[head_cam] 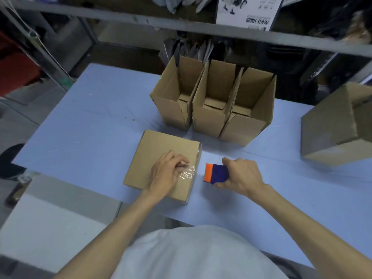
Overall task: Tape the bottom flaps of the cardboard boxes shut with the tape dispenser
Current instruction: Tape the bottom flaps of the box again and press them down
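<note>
One blue tabletop (pixel 90 117) carried everything, and five cardboard boxes stood on it. The blurred box at the right edge (pixel 332 137) looked the largest and sat tilted, well apart from the others. Three open boxes stood upright in a touching row at the back: the left one (pixel 173 109), the middle one (pixel 209 119) and the right one (pixel 247 125), mouths up, their bottom flaps showing folded inside. Whether those three were taped underneath could not be told.

The fifth, the near box (pixel 157 154), lay bottom up in front of the person. The left hand (pixel 167 172) rested on it with bent fingers, the fingertips pressing down and gripping nothing. The right hand (pixel 241 176) was wrapped around the one blue and orange tape dispenser (pixel 216 173), which was just beside the box's right edge and apart from it.

One strip of clear tape (pixel 188 172) was visible, wrinkled under the left fingertips near that right edge.

The step in hand seemed to be smoothing the tape end on this box. Next, the wrinkles would likely need rubbing flat, then the box turning upright to join the row.
</note>
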A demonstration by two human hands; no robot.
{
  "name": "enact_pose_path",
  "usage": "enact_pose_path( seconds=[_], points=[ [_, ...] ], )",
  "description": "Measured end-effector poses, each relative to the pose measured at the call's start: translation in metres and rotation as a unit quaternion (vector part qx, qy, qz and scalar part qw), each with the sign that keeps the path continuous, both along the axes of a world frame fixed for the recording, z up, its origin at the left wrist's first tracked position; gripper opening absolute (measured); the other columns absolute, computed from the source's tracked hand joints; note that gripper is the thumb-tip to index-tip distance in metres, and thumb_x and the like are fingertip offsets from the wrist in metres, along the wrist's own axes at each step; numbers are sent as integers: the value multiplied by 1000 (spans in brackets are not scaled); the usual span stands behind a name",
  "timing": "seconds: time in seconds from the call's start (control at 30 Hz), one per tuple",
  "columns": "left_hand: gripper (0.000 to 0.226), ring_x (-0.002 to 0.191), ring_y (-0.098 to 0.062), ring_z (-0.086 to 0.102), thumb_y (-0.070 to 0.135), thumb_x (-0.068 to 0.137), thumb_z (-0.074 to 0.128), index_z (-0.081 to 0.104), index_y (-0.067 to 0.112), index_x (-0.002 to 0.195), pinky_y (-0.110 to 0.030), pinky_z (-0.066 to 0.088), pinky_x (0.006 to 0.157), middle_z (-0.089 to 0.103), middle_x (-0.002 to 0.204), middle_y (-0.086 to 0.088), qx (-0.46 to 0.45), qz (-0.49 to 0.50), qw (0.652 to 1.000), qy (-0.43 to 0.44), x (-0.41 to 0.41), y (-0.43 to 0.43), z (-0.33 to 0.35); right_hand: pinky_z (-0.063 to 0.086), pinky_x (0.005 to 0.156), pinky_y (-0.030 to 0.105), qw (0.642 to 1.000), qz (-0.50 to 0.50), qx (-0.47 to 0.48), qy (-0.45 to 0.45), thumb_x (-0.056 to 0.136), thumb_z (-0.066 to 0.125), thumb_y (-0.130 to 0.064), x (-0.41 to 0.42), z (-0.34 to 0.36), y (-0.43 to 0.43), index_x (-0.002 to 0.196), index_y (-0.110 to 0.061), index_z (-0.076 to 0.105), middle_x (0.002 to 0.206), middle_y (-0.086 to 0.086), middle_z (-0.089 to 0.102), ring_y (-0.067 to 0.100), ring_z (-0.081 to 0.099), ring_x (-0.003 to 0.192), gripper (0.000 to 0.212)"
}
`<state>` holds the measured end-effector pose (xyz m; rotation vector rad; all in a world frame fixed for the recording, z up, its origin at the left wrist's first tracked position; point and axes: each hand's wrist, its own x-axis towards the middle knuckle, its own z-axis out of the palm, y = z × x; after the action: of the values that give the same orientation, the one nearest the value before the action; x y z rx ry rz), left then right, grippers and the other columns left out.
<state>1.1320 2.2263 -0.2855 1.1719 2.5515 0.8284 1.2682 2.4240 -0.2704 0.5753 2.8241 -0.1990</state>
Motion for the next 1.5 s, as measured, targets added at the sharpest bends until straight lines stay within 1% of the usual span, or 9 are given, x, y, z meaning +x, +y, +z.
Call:
enact_pose_path(
  seconds=[0.13,0.3,0.47,0.6,0.83,1.0,1.17,1.4,1.5],
  points=[
    [13,77,-16,47,27,82,56,54,39,82,-31,31,55,48,84,8,-97,-81,992,28,15,10,-2,31,49,28,996,-64,-34,61,56,71,-65,15,11,26,78,-22,48,66,-5,55,22,51,62,53],
    [24,106,-28,44,15,93,46,63,23,109,-36,34,67,42,114,-8,-242,-149,956,69,24,25,-5,43,57,29,981,-123,-83,121,55,77,-65,31,17,25,85,-23,51,73,-6,61,21,57,67,57],
    [22,78,-14,53,14,95,51,66,21,109,-21,41,67,57,95,1,9,69,973,-220,24,33,18,51,57,30,951,-88,-170,242,50,85,-59,46,37,12,90,-21,60,77,-6,68,16,62,66,60],
    [31,85,-16,62,33,101,45,66,10,103,-24,49,76,66,93,-7,80,76,831,-546,26,44,49,53,55,30,932,-61,-201,296,49,83,-58,47,54,1,92,-18,63,80,-5,69,16,64,68,62],
    [46,96,-16,61,50,83,56,66,14,109,-30,47,85,66,102,-8,122,26,778,-615,20,39,60,54,59,24,903,-53,-269,329,52,84,-53,45,67,-3,98,-20,60,90,-8,67,13,66,80,61],
    [32,78,-12,60,48,82,58,73,19,84,-23,49,69,69,81,1,137,45,740,-657,15,37,63,54,59,18,883,-65,-309,346,52,81,-61,45,72,-5,100,-26,58,92,-15,66,9,65,85,63],
    [42,76,-11,64,54,78,64,73,16,92,-20,53,64,70,86,-2,149,47,683,-713,12,35,68,57,59,25,857,-88,-345,373,51,81,-58,44,73,-8,97,-32,58,93,-18,66,12,66,88,57],
    [8,82,-14,65,18,90,67,74,14,91,-31,52,84,72,90,-8,75,76,844,-526,13,35,70,58,58,27,874,-75,-330,348,51,78,-65,44,72,-10,96,-29,59,90,-15,67,11,65,86,60],
    [11,75,-15,65,11,86,71,75,5,94,-27,54,73,73,89,-12,85,119,869,-473,15,35,69,58,59,27,879,-79,-329,337,50,79,-62,44,67,-11,97,-26,60,90,-15,67,10,65,85,62]
  ],
)
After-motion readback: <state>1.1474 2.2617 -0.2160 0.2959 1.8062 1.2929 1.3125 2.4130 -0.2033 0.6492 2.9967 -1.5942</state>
